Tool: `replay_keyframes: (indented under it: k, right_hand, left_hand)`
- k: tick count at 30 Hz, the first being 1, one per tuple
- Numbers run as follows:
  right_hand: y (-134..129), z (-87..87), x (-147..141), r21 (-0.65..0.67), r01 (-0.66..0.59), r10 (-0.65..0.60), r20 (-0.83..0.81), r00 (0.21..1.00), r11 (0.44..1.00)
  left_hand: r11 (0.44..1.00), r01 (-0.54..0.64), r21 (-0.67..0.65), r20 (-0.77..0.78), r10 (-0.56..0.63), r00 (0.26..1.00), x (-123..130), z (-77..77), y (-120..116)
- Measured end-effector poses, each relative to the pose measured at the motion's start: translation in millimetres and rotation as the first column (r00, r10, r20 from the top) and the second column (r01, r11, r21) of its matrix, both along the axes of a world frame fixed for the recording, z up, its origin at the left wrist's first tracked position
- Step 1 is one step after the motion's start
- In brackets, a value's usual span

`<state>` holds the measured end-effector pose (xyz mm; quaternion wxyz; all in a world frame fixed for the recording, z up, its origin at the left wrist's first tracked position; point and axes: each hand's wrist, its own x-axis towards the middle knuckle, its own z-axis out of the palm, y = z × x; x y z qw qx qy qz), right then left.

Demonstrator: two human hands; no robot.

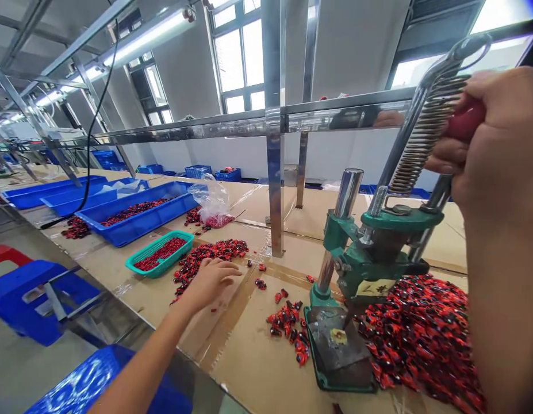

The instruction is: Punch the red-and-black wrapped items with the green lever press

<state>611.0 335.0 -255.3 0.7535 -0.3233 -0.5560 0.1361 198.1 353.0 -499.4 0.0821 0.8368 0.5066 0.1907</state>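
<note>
your right hand (494, 138) is clenched around the red grip (467, 118) of the green hand press (399, 219). your left hand (210, 282) is open, holding nothing, near a loose pile of red and black parts (206, 261). a larger heap (417, 339) lies beside the press, a small cluster (288, 328) before it, and a green basket (163, 267) holds more; which are finished, you cannot tell.

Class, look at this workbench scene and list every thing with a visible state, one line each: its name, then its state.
Right hand, gripping the red handle
Left hand, open, low over scattered red pieces
Green hand press, upright on its base
Teal basket, holding red pieces
Blue tray, holding red pieces
Plastic bag, crumpled
</note>
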Motion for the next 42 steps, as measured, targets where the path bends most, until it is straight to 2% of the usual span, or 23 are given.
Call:
replay_keyframes:
  k: [2,5,11,14,16,18,19,21,23,26,29,35,42]
  right_hand:
    - [-2,1.8,-2,-0.005,-0.022,0.021,-0.060,0.998,1.000]
    - [-5,4.3,-7,0.002,-0.006,0.007,-0.078,0.997,1.000]
    - [-4,3.9,-10,0.068,0.001,0.003,-0.063,0.998,0.998]
    - [-5,4.2,-11,0.094,0.002,0.005,-0.081,0.997,0.996]
    - [-6,4.5,-11,0.089,0.006,0.004,-0.114,0.993,0.996]
    - [-6,4.7,-11,0.073,0.003,0.006,-0.127,0.992,0.997]
    - [-6,4.7,-10,0.066,-0.003,0.011,-0.122,0.992,0.998]
    - [-4,4.7,-9,0.055,-0.026,0.030,-0.083,0.996,0.998]
    - [-3,5.2,-7,0.038,-0.042,0.044,-0.060,0.997,0.998]
    - [-1,6.4,-6,0.023,-0.035,0.036,-0.068,0.997,0.999]
    - [0,6.9,-5,0.042,-0.048,0.050,-0.063,0.997,0.998]
    - [-5,6.8,-7,0.074,-0.072,0.076,-0.047,0.996,0.995]
    - [-3,6.7,-9,0.050,-0.056,0.057,-0.016,0.998,0.997]
  left_hand:
    - [0.987,0.119,-0.110,-0.124,-0.132,0.983,-36,10.1,17]
    - [0.940,0.216,-0.264,-0.171,-0.266,0.949,-63,11.3,31]
    - [0.889,0.299,-0.347,-0.169,-0.373,0.912,-76,11.7,37]
    - [0.910,0.305,-0.282,-0.141,-0.354,0.925,-70,11.6,37]
    - [0.960,0.230,-0.163,-0.059,-0.242,0.969,-47,4.3,32]
    - [0.991,0.109,-0.081,0.128,-0.098,0.987,-4,-8.2,20]
    - [0.995,0.062,-0.077,0.233,-0.043,0.972,23,-15.2,11]
    - [0.986,0.100,-0.134,0.378,-0.042,0.925,83,-27.9,-13]
    - [0.971,0.179,-0.158,0.411,-0.100,0.906,139,-37.3,-38]
    - [0.959,0.206,-0.194,0.467,-0.095,0.879,193,-45.6,-62]
    - [0.959,0.216,-0.180,0.467,-0.110,0.877,208,-51.2,-63]
    - [0.935,0.350,-0.062,0.438,-0.290,0.851,206,-58.4,-57]
    - [0.940,0.295,0.173,0.481,-0.342,0.807,214,-71.1,-64]
